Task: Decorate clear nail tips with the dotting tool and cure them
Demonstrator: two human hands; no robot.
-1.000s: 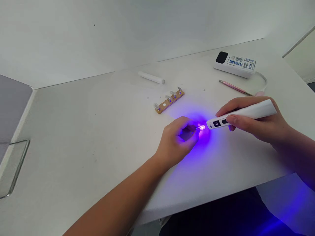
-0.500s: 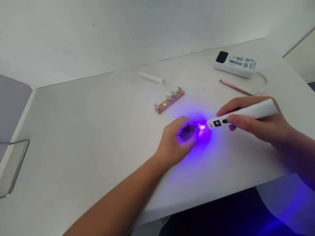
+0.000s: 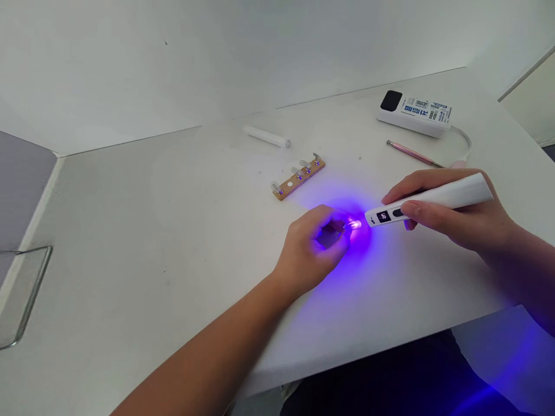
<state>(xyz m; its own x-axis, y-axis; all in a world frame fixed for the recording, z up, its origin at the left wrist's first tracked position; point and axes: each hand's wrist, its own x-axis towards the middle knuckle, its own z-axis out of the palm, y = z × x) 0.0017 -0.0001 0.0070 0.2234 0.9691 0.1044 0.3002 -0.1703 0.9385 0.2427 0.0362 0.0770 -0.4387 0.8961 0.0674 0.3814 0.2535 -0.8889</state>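
Between the thumb and fingertips of my left hand [image 3: 313, 245] is a clear nail tip [image 3: 355, 225], glowing pink-violet. My right hand [image 3: 459, 211] wraps round a white handheld UV lamp [image 3: 446, 195], thumb by its dark button, with a small lit display near its head. The lamp's head points at the nail tip from the right, a short gap apart. Violet light spreads over the table around both. Beyond my left hand lies a wooden strip [image 3: 299, 180] with several clear nail tips standing on it and one bare white dot.
A white capped tube [image 3: 266, 137] lies behind the strip. At the back right are a white power bank [image 3: 414, 114] with a cable and a pink metallic pen-like tool [image 3: 414, 153]. A metal-framed object [image 3: 37, 294] stands at the left edge. A white wall [image 3: 243, 58] bounds the table.
The lamp and my right hand have shifted very slightly to the right. My left hand and the nail tip stay in place, still lit violet.
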